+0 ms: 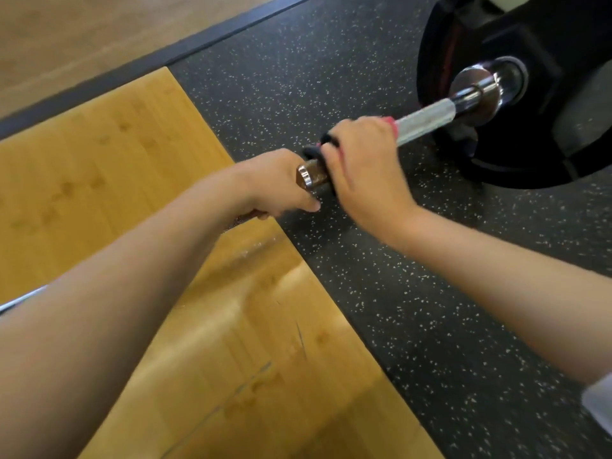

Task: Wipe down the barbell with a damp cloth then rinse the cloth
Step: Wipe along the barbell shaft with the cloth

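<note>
Barbell shaft [427, 119] crosses the wooden platform [99, 177]; your left hand [275, 183] curls round it, and just beyond, your right hand [361, 154] clamps the cloth [390, 122] around it. Wiping looks partway done, short of the weight plate [516, 167]; rinsing remains.

Both bare forearms reach forward and converge on one grip. The left hand [278, 183] is curled round the barbell [427, 117], with its wrist straight. Just beyond it along the shaft, nearly touching it, the right hand [361, 160] closes overhand on the cloth [390, 122] wrapped round the shaft, back of the hand up and wrist slightly bent. A white sleeve [599, 399] shows at the near end of the right forearm.
</note>
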Action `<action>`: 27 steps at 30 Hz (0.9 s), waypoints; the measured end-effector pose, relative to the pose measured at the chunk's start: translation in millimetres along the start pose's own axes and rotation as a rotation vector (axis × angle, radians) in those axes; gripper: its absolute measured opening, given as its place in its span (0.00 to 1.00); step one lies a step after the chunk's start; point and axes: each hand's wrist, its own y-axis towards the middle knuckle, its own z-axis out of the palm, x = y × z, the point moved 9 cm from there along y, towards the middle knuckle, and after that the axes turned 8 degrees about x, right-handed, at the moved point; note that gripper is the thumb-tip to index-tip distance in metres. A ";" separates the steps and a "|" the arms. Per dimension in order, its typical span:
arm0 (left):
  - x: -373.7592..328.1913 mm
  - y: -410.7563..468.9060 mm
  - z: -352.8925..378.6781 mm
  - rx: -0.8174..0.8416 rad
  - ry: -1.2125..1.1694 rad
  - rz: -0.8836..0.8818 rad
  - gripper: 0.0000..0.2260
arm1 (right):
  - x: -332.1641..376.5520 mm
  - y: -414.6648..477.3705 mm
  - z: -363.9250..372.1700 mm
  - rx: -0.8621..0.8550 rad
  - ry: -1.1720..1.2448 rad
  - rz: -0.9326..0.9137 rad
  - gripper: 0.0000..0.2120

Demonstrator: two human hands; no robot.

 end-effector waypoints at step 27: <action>-11.0 -7.7 -2.1 0.022 0.004 0.088 0.13 | 27.2 -7.9 1.8 -0.081 0.073 -0.074 0.13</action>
